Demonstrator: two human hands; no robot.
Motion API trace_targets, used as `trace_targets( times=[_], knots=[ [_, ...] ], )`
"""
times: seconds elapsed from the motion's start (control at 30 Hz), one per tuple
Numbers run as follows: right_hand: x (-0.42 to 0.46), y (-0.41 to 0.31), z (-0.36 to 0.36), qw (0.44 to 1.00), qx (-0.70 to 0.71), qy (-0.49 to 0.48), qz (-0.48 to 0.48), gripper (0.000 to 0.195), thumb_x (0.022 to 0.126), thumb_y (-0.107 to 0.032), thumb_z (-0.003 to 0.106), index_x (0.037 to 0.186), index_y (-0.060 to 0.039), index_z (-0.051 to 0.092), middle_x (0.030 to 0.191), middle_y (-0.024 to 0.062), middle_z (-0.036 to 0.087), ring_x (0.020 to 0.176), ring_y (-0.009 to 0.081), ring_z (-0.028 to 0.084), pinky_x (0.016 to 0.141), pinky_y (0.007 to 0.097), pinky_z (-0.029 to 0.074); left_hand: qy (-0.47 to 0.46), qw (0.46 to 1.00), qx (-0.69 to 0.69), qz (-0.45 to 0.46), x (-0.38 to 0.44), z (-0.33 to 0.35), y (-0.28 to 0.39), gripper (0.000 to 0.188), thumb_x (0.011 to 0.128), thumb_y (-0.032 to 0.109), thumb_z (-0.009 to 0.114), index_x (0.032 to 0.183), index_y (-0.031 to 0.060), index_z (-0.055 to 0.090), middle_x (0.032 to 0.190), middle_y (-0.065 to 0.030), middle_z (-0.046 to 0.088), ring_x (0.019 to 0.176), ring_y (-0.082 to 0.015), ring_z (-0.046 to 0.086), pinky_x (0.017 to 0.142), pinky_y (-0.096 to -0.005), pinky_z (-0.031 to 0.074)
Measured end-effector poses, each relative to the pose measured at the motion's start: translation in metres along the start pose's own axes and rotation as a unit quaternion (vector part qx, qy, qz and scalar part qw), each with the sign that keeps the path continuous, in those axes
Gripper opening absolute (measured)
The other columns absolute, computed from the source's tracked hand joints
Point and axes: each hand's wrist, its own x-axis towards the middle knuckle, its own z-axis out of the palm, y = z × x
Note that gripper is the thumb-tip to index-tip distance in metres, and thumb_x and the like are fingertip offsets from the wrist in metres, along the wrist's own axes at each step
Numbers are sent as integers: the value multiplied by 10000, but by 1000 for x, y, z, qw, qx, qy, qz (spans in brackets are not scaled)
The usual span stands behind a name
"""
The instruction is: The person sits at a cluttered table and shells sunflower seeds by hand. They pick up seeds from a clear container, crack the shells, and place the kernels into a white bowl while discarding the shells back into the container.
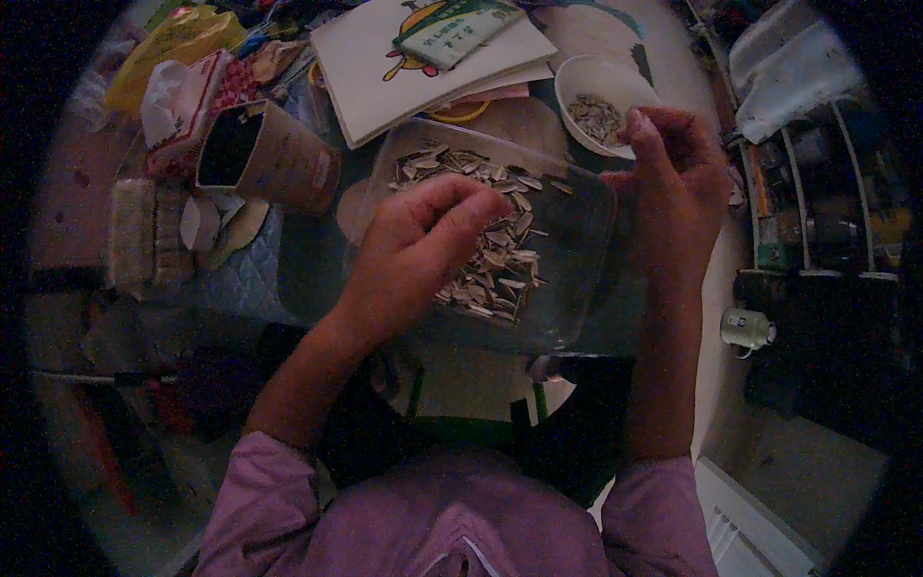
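Observation:
A clear plastic tray (584,288) lies on the dark table in front of me, with many striped sunflower seeds (505,260) heaped in its left and middle part. My left hand (433,231) is over the seeds, its fingers curled and thumb against the forefinger; whether a seed is between them is hidden. At the upper right is a white bowl (570,79) with small pale pieces (595,115), perhaps kernels or shells, at its bottom. My right hand (670,151) is at the bowl's right rim, thumb and forefinger close together; I cannot tell whether they hold anything.
White sheets (360,86) with a coloured drawing lie behind the tray, a green-and-white packet (461,36) on them. Left of the tray are a paper cup (296,159), a tissue pack (180,108) and a yellow plastic bag (180,50). A shelf rack (793,195) stands at right.

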Motion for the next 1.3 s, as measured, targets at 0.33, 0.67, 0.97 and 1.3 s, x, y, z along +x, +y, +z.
trace_targets(
  times=[0.33, 0.67, 0.97, 1.3],
  knots=[
    [3, 3, 5, 994, -91, -9, -67, 226, 765, -153, 675, 943, -34, 603, 800, 39, 603, 653, 78, 549, 518, 206, 479, -66, 939, -316, -115, 18, -5, -10, 501, 915, 472, 326, 961, 9, 512, 580, -23, 478, 351, -62, 304, 321, -204, 217],
    [-41, -9, 33, 931, -163, -285, -162, 215, 700, -84, 697, 894, -39, 615, 699, 33, 605, 569, 55, 541, 497, 196, 420, -40, 914, -391, -107, 24, 3, -15, 434, 916, 438, 362, 864, 41, 530, 635, -33, 527, 363, -63, 368, 315, -189, 244],
    [-34, -22, 32, 962, 70, -219, 148, 142, 818, -128, 601, 871, 4, 605, 781, 61, 626, 588, 71, 568, 484, 198, 481, -98, 917, -380, -73, 12, -5, -12, 275, 910, 322, 447, 870, 59, 517, 588, -4, 494, 384, -49, 352, 339, -179, 243],
    [-39, -5, 30, 937, 128, -280, 166, 117, 776, -80, 631, 858, -16, 578, 723, 41, 599, 598, 68, 566, 496, 214, 519, -17, 969, -245, -16, 0, -6, -13, 173, 872, 244, 547, 831, 77, 534, 569, 34, 462, 434, -22, 364, 364, -173, 244]
  ],
)
